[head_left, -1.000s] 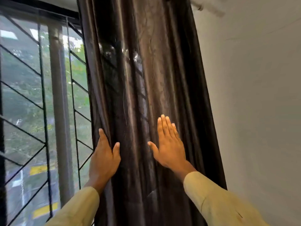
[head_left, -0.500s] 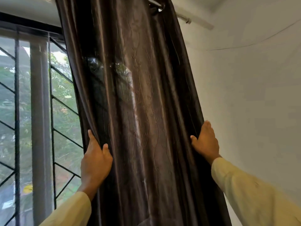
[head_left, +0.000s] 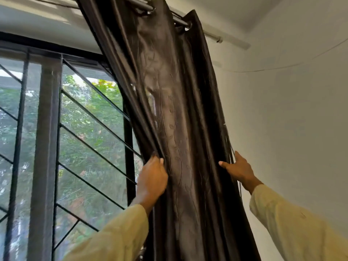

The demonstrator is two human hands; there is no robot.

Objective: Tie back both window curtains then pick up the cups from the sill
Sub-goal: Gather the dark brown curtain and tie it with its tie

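Observation:
A dark brown shiny curtain (head_left: 180, 113) hangs in folds from a metal rod (head_left: 180, 20) at the right side of the window. My left hand (head_left: 151, 180) grips the curtain's left edge, fingers curled into the folds. My right hand (head_left: 238, 169) holds its right edge, thumb in front and fingers behind the fabric. The cloth is bunched between the two hands. Both arms wear pale yellow sleeves. No cups and no sill are in view.
The window (head_left: 79, 132) with a black metal grille and insect mesh fills the left, trees behind it. A white wall (head_left: 293, 119) stands close on the right, with a thin wire running across it. The ceiling is just above the rod.
My right hand went from flat on the curtain's front to gripping its right edge. My left hand closed on the left edge. The view tilted upward, showing the rod.

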